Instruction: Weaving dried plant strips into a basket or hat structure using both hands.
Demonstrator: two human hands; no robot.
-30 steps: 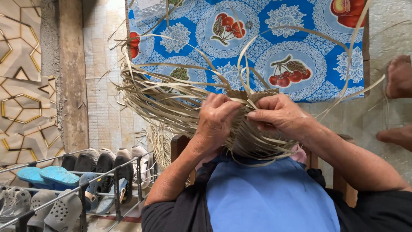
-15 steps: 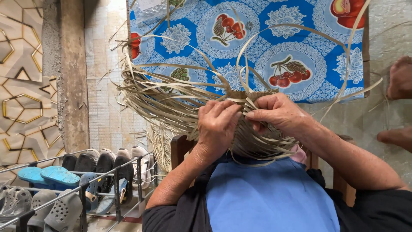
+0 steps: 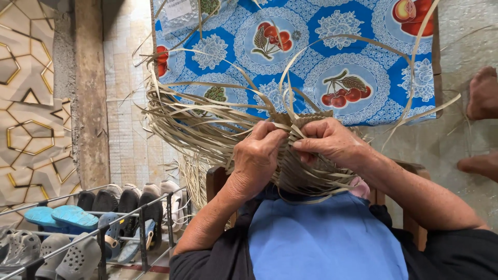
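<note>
Here, both hands are busy at the top edge of a half-woven basket (image 3: 306, 171) of flat, pale dried-leaf strips, which sits on the person's lap against a blue apron (image 3: 327, 238). The left hand (image 3: 257, 155) is clenched over the near side of the weave, its fingers curled in around a strip or two at the rim. The right hand (image 3: 332, 141) pinches a strip between thumb and forefinger just beside the left hand's fingertips, the two hands almost touching over the rim.

Loose strips (image 3: 192, 116) fan out in a thick sheaf to the left of the basket, and a few long ones arc up and over to the right, crossing in front of a table spread with a blue oilcloth (image 3: 311, 46) printed with fruit and white lace-like rosettes. The basket lies just in front of that table's near edge.

Low on the left stands a metal shoe rack (image 3: 104, 228) holding clogs and sandals, some turquoise, some grey and black. At the far right edge, two bare feet (image 3: 482, 93) of someone else rest on the concrete floor, well apart from the work.
</note>
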